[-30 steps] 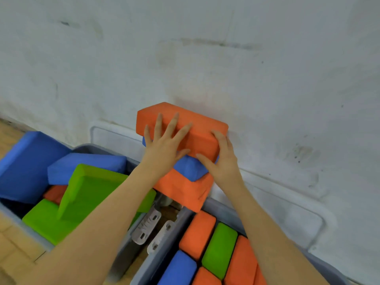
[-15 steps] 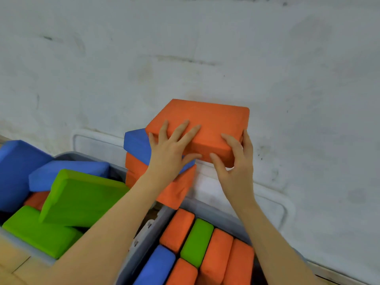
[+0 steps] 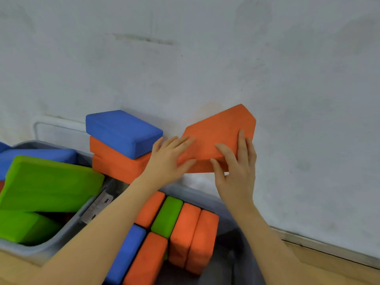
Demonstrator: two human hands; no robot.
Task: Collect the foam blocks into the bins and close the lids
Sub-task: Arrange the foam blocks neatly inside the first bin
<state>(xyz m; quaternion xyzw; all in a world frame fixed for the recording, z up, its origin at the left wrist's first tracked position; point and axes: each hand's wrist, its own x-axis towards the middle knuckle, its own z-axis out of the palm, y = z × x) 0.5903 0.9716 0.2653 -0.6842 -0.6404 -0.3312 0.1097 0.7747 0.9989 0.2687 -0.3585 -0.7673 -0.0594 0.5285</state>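
**Orange foam block held over the right bin, much of the scene cut off**

The orange foam block (image 3: 222, 136) is held tilted in the air against the white wall (image 3: 205, 58), above the far end of the right bin (image 3: 230, 210). Both hands hold it: the left hand (image 3: 170, 161) lies with fingers spread on its near face and thumb under the lower edge, and the right hand (image 3: 236, 167) has fingers up the face and thumb beneath, so each grip is closed round the block. The block's lower edge is partly covered by the hands.

To the left a blue block (image 3: 121, 132) sits on two stacked orange blocks (image 3: 117, 161); what carries that stack is hidden behind the left forearm. In the right bin, upright orange, green and blue blocks (image 3: 174, 227) stand packed side by side, their near ends cut off by the frame and the arms. The left bin (image 3: 51, 247) holds large green blocks (image 3: 47, 182) lying askew, with blue ones behind, running off the left edge. A pale lid (image 3: 59, 128) leans on the wall behind; its lower part is hidden. Grey latches (image 3: 98, 204) between the bins are blurred.
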